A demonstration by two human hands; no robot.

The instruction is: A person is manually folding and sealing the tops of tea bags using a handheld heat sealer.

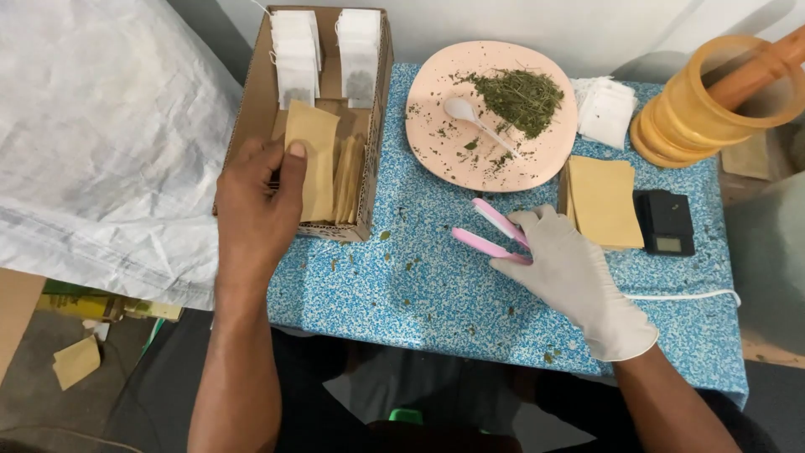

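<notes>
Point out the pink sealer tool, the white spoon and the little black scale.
pink sealer tool (490, 232), head view, on its two pink arms.
white spoon (461, 109), head view, on its bowl.
black scale (664, 221), head view, on its top.

A single head-worn camera looks steeply down from close above the worktop (436, 277), facing its far edge, with the near edge low in view.
</notes>
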